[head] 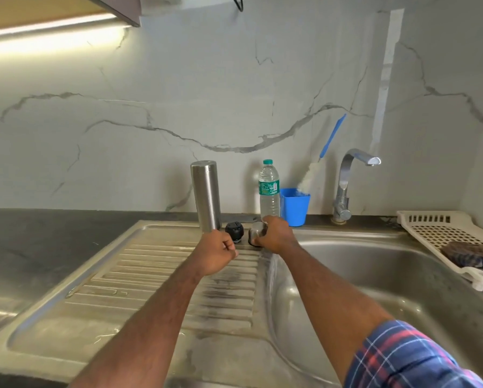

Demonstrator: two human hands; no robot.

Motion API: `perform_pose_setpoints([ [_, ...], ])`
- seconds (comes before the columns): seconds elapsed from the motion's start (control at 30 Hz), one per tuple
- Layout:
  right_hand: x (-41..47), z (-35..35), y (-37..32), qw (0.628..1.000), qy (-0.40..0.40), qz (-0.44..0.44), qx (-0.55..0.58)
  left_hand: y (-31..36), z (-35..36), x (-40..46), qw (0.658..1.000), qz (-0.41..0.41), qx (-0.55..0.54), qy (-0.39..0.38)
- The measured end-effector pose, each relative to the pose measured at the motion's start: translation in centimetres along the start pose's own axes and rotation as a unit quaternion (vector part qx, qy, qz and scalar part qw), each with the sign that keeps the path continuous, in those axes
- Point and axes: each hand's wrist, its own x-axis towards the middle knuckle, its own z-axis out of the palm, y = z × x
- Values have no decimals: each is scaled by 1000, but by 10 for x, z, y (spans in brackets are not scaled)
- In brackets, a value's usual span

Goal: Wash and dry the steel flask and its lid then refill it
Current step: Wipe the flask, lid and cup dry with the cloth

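A plaid sleeve (pixel 408 357) fills the lower right corner, on the person's right arm, which reaches over the near rim of the steel sink (pixel 402 278). The right hand (pixel 275 236) is curled over a small steel cup lid (pixel 255 232) that sits at the back of the ribbed drainboard (pixel 162 278), just at the ridge between board and basin. The left hand (pixel 215 254) is clenched into a loose fist above the ribs and holds nothing.

The steel flask (pixel 205 196) stands mouth down at the far edge of the drainboard, just beyond the left hand. A black stopper (pixel 234 229) lies between flask and cup lid, close to both. The front half of the drainboard lies bare.

Behind the right hand a plastic water bottle (pixel 269 189), capped and nearly full, stands on the back ledge beside a blue cup (pixel 294 205), which holds a bottle brush (pixel 322 156) leaning toward the wall. The tap (pixel 346 180) rises to their right. A white slotted tray (pixel 439 228) on the right counter holds a dark cloth (pixel 469 254).
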Motion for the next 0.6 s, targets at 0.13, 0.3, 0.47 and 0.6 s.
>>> perform_pose_setpoints([
  [0.13,-14,-21,19,999,34,3,-16,20,12,6,1000,13,-5,-6],
  [0.3,-55,-78,57,996,60,5,-67,72,47,14,999,31,-30,-21],
  [0.47,-118,-159,105,987,142,-9,-68,156,100,19,992,96,-71,-48],
  [0.6,-154,-228,156,977,188,43,-92,222,142,13,977,161,-92,-109],
])
